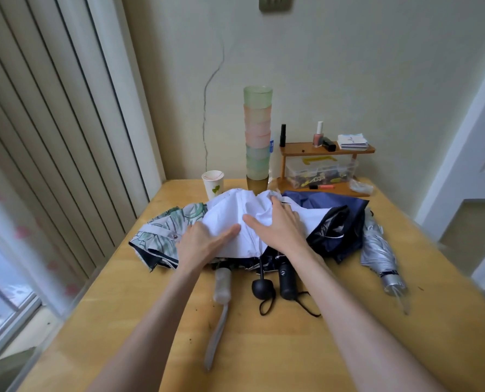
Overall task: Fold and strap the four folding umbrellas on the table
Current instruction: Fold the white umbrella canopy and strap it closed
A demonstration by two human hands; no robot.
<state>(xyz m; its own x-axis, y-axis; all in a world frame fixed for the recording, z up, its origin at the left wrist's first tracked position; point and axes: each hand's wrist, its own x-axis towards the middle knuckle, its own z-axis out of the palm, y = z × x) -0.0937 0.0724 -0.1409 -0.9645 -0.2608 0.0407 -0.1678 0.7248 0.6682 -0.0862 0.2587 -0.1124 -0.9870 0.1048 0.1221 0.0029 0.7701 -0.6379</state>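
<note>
The left grip (203, 241) and right grip (278, 227) lie spread flat, holding nothing, on the white umbrella (232, 213) heaped just before the cup stack (258, 137); I reckon they should smooth each panel one way round, then roll tight for strapping.

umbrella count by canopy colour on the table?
white umbrella: 1
green leaf-print umbrella: 1
navy umbrella: 1
silver umbrella: 1
Total: 4
</note>
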